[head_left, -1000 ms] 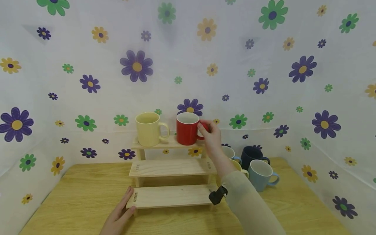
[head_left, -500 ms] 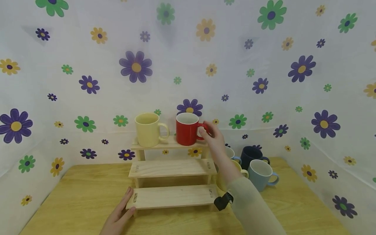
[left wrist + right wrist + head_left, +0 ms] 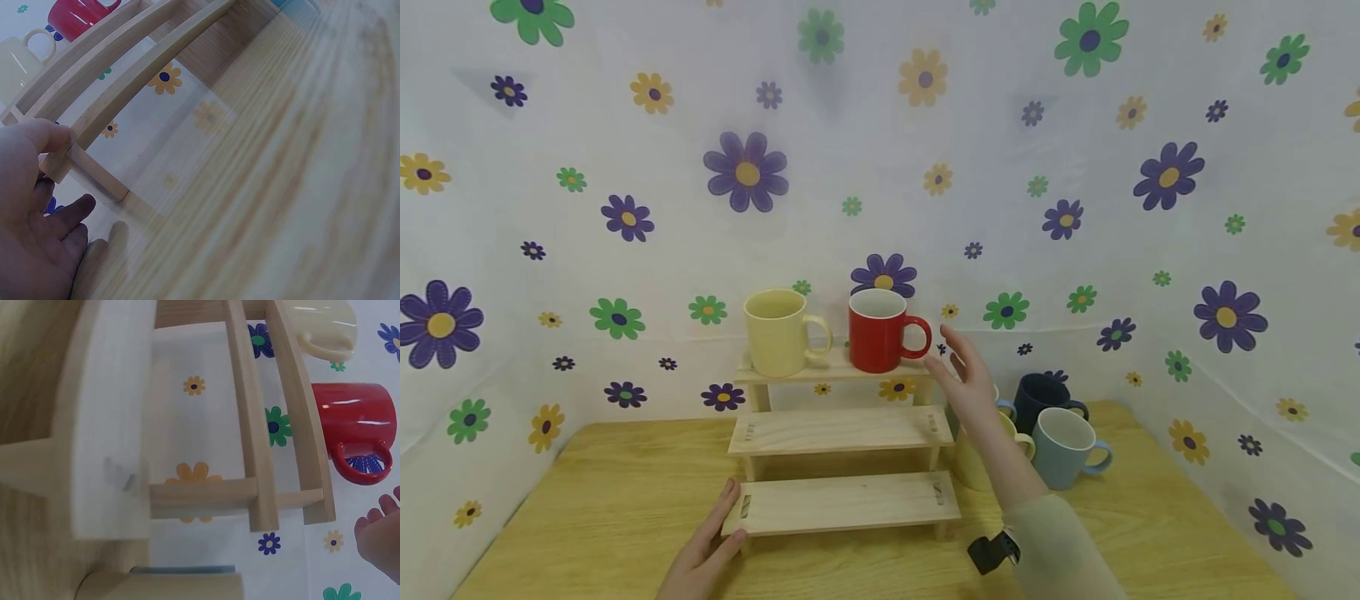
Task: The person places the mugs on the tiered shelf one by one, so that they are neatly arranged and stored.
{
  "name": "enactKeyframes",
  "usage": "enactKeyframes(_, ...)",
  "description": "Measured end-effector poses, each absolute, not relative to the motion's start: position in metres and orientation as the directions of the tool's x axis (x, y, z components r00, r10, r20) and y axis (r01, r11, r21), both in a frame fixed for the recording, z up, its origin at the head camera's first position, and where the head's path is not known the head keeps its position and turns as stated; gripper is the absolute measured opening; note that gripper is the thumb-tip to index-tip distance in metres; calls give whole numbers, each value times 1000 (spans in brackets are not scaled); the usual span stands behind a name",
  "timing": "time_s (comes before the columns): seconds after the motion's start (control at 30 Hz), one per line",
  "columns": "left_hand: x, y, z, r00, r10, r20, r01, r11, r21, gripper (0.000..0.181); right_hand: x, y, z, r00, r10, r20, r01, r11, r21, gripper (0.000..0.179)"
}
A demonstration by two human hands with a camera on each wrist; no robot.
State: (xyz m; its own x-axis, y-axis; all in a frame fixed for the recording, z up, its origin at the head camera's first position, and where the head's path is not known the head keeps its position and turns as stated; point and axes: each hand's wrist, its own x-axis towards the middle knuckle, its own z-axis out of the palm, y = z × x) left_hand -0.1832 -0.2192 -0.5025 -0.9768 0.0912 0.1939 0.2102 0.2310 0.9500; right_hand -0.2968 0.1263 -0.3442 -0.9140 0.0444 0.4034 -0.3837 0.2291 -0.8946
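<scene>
A red mug point(image 3: 877, 333) stands on the top step of the three-step wooden rack point(image 3: 842, 502), its handle pointing right. To its left on the same step is a pale yellow mug point(image 3: 777, 333). My right hand point(image 3: 972, 387) is just right of the red mug's handle, fingers spread and holding nothing. The right wrist view shows that hand point(image 3: 382, 540) apart from the mug. My left hand point(image 3: 703, 542) grips the front left corner of the lowest step. Seen from the left wrist, the thumb and fingers of that hand point(image 3: 37, 206) sit about the board's end.
Behind my right forearm, a yellow mug point(image 3: 973, 463) and a partly hidden mug with a blue handle stand on the wooden table point(image 3: 610, 500). A dark navy mug point(image 3: 1037, 396) and a light blue mug point(image 3: 1063, 450) are beside them. Flower-print cloth point(image 3: 842, 125) surrounds the table.
My right hand has let go of the red mug's handle and drawn back right and down, fingers opening. The red mug stays on the top step. My left hand has not moved.
</scene>
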Motion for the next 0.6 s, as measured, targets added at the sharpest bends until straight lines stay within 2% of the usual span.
enactKeyframes(0.17, -183, -219, -505, -968, 94, 233, 248, 214, 945, 60, -286, 138, -358, -900, 18, 435, -415, 268, -870, 56)
enactKeyframes(0.27, -182, -219, -505, -966, 91, 241, 256, 210, 944, 60, -280, 145, -365, -911, 24, 412, -386, 309, -869, 57)
enactKeyframes(0.47, -182, -219, -503, -972, 91, 217, 232, 218, 948, 60, -270, 158, -375, -912, 51, 407, -357, 391, -849, 56)
enactKeyframes(0.6, -181, -219, -501, -975, 97, 202, 219, 214, 952, 61, -267, 168, -385, -890, 48, 454, -394, 421, -817, 53)
